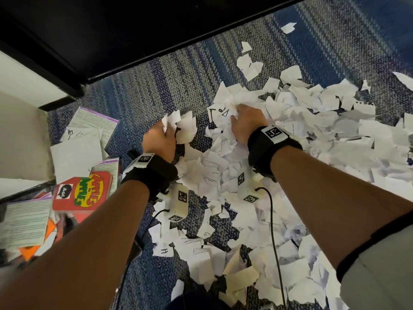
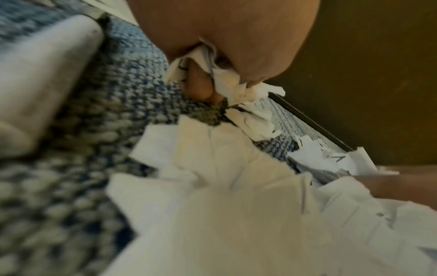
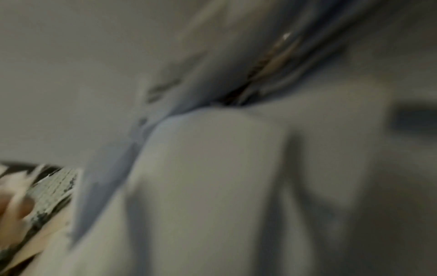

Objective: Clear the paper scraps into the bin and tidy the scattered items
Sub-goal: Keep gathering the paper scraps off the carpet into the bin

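Note:
A wide heap of torn white paper scraps (image 1: 301, 157) covers the blue-grey carpet (image 1: 169, 86). My left hand (image 1: 159, 139) grips a bunch of scraps (image 1: 182, 127) at the heap's left edge; the left wrist view shows the crumpled paper (image 2: 227, 82) squeezed in its fist. My right hand (image 1: 248, 123) digs into the heap farther right, its fingers curled into scraps (image 1: 225, 108) bearing handwriting. The right wrist view is filled with blurred pale paper (image 3: 212, 168); its fingers are hidden there.
A red and yellow game box (image 1: 83, 193) lies at the left among purple-edged leaflets (image 1: 93, 121), white sheets (image 1: 76, 157) and an orange piece (image 1: 29, 251). A dark furniture edge (image 1: 156, 54) runs across the top. Black cables (image 1: 273, 231) trail over the scraps.

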Demonstrator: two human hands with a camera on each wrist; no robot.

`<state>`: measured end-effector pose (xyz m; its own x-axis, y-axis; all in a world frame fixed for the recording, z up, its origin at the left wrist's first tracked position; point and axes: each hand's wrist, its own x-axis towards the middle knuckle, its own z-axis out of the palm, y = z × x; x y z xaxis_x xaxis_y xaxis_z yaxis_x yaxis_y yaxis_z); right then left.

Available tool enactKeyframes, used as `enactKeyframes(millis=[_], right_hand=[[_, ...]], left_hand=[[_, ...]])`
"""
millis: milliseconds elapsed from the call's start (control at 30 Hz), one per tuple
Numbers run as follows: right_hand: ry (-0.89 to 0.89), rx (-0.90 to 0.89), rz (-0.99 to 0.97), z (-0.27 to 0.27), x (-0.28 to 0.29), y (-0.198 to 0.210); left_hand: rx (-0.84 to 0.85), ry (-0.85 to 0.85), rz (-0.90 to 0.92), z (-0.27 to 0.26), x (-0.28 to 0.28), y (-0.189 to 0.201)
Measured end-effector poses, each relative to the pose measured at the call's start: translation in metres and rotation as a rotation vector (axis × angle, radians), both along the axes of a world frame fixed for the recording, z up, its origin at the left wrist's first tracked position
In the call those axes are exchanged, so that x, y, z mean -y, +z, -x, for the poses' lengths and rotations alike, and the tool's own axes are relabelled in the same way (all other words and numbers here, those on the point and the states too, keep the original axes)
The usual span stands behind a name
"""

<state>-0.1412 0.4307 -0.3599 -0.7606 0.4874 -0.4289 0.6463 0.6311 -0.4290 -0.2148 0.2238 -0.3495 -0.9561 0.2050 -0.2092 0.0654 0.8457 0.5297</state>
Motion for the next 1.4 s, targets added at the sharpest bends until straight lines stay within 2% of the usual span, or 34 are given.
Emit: enactKeyframes(millis=[133,233,367,467,567,633,700,733,833,933,1000,1067,1133,1233,1400], right_hand=[[-0.014,0.046,0.035,0.002,-0.004,0.003],[-0.035,0.069,0.080,0.009,-0.009,0.009],[-0.168,0.039,0.127,0.011,-0.006,0.005],[-0.164,0.031,0.135,0.005,-0.003,0.016],[-0.175,-0.095,0.003,-0.003,0.002,0.037],[-0.083,-0.227,-0.153,-0.007,0.019,0.051],[0.103,-0.321,-0.130,-0.009,0.048,0.063],[0.216,-0.306,-0.070,-0.012,0.065,0.066],[0.463,-0.075,0.021,-0.023,0.109,0.059],[0.475,0.109,-0.044,-0.031,0.134,0.042],[0.432,0.124,-0.054,-0.035,0.140,0.041],[0.443,0.130,-0.056,-0.038,0.141,0.048],[0.433,0.097,-0.065,-0.040,0.139,0.061],[0.320,0.021,-0.053,-0.043,0.125,0.096],[0.122,-0.256,0.040,-0.045,0.106,0.201]], left_hand=[[0.053,0.120,-0.056,-0.008,0.021,0.020],[-0.020,0.144,-0.080,-0.004,0.039,0.044],[-0.068,0.127,-0.208,0.004,0.066,0.069],[-0.027,0.100,-0.279,-0.003,0.073,0.076],[0.052,0.051,-0.310,-0.018,0.077,0.073],[0.092,0.022,-0.279,-0.026,0.079,0.071],[0.119,0.035,-0.293,-0.032,0.082,0.069],[0.134,0.042,-0.297,-0.034,0.084,0.067],[0.178,0.047,-0.290,-0.042,0.089,0.067],[0.205,0.049,-0.299,-0.047,0.099,0.081],[0.220,0.025,-0.305,-0.049,0.105,0.096],[0.160,0.045,-0.323,-0.049,0.112,0.109],[0.098,0.079,-0.358,-0.050,0.118,0.121],[0.088,0.115,-0.408,-0.055,0.124,0.141],[0.079,0.114,-0.574,-0.067,0.129,0.206]])
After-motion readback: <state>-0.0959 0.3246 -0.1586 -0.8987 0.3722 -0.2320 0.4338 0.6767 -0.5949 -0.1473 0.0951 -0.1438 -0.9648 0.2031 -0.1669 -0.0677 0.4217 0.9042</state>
